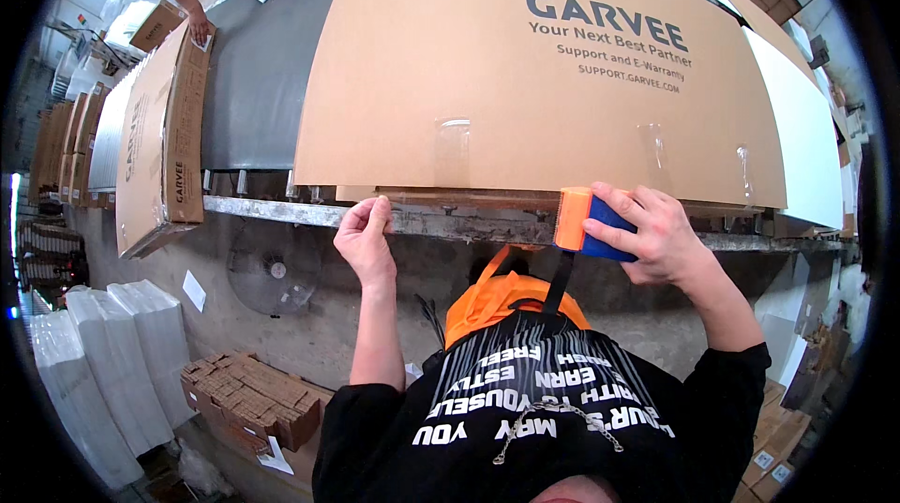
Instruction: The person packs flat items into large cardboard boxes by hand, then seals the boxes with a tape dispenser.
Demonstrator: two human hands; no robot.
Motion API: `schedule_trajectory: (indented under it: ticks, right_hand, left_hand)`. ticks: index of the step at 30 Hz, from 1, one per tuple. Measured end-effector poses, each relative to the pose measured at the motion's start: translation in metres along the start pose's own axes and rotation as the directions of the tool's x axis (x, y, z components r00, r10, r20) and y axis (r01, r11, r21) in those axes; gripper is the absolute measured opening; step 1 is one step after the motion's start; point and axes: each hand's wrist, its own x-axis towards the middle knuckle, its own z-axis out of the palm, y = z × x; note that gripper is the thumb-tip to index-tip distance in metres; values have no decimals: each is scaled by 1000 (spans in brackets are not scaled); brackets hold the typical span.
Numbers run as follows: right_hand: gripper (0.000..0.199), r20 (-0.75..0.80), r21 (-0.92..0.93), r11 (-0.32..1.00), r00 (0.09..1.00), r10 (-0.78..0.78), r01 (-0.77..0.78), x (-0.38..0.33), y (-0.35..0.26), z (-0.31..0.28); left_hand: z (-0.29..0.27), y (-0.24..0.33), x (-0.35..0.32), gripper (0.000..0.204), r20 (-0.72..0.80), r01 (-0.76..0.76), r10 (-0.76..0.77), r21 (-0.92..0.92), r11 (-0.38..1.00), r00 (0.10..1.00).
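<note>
A large flat brown cardboard carton (pixel 422 62) with dark print lies in front of me. Short strips of clear tape (pixel 453 139) are stuck on its top near the front edge. My right hand (pixel 656 236) is wrapped round an orange and blue tape dispenser (pixel 574 219), at the carton's front edge, right of centre. My left hand (pixel 367 239) is pinched closed at the same edge, farther left. A thin, glossy see-through strip, seemingly packing tape, runs between the pinched fingers and the dispenser along the carton's front side.
The carton rests on a dark conveyor belt (pixel 267 72) with a metal rail (pixel 281 210). Another carton (pixel 159 137) stands at left, touched by another person's hand (pixel 200 30). Below are a floor fan (pixel 275 270), white wrapped stacks (pixel 112 362) and bundled cardboard (pixel 248 395). White sheet (pixel 797 119) at right.
</note>
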Motion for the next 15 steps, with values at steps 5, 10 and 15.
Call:
schedule_trajectory:
  ticks: [5, 10, 15]
  right_hand:
    - [67, 102, -31, 999, 994, 42, -39, 23, -7, 3]
    - [56, 237, -89, 991, 965, 114, -95, 48, -18, 6]
    - [52, 323, -139, 984, 934, 151, -111, 66, -30, 18]
  left_hand:
    - [17, -30, 15, 14, -207, -257, 283, 142, 956, 937]
    - [13, -43, 29, 18, -29, -459, 741, 769, 445, 670]
    - [1, -31, 28, 49, -18, -289, 694, 901, 324, 720]
